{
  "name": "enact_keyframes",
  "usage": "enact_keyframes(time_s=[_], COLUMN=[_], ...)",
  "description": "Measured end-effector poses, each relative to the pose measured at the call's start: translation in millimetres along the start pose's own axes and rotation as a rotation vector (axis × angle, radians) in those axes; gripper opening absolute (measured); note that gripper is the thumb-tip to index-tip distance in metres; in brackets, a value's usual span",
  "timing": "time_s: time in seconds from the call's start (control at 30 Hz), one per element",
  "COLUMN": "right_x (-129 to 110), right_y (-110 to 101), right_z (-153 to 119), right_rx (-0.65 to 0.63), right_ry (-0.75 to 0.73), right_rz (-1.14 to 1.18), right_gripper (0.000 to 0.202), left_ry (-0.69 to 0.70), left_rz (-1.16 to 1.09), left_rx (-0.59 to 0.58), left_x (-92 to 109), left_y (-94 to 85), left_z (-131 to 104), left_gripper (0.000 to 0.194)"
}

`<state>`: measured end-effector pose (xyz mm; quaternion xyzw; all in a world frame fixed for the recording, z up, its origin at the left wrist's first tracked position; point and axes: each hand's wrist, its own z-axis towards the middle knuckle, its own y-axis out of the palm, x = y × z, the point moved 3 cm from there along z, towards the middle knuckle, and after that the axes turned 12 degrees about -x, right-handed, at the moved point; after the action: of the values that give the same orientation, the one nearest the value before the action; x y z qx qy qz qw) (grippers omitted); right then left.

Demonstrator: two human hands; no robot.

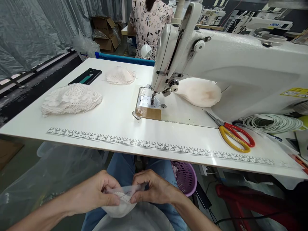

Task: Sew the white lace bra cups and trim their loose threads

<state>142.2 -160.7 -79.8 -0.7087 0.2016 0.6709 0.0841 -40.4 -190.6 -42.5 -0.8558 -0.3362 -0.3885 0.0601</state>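
Observation:
Above my lap, below the table's front edge, my left hand (99,192) pinches the left side of a small cup-shaped piece of sheer white fabric (119,208). The thumb and fingers of my right hand (154,189) grip its right side. Between the two hands a strip with a lacy or stitched texture shows on the fabric. Part of the piece is hidden behind my fingers. Under it, a larger pale translucent material (141,219) covers my lap.
A white sewing machine (231,57) stands on the white table (115,125). On the table lie stacked lace pieces (72,99), another lace piece (120,76), a phone (86,76), a beige pad (198,93) and scissors (234,136). A purple basket (185,179) stands below. A person (150,25) is beyond.

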Motion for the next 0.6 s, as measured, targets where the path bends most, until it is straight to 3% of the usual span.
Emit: enact_keyframes(time_s=[0.17, 0.6], right_x=[2.1, 5.8], right_y=[-1.9, -4.6], right_z=[-3.7, -9.3], right_rx=[-0.034, -0.049], right_ry=[0.059, 0.009], right_rz=[0.030, 0.024], right_gripper=[0.039, 0.029], left_ry=[0.029, 0.059], left_rz=[-0.026, -0.050], left_rx=[-0.015, -0.050], left_x=[-6.0, -15.0], left_y=[-1.9, -3.6], left_z=[0.2, 0.1], left_gripper=[0.032, 0.037])
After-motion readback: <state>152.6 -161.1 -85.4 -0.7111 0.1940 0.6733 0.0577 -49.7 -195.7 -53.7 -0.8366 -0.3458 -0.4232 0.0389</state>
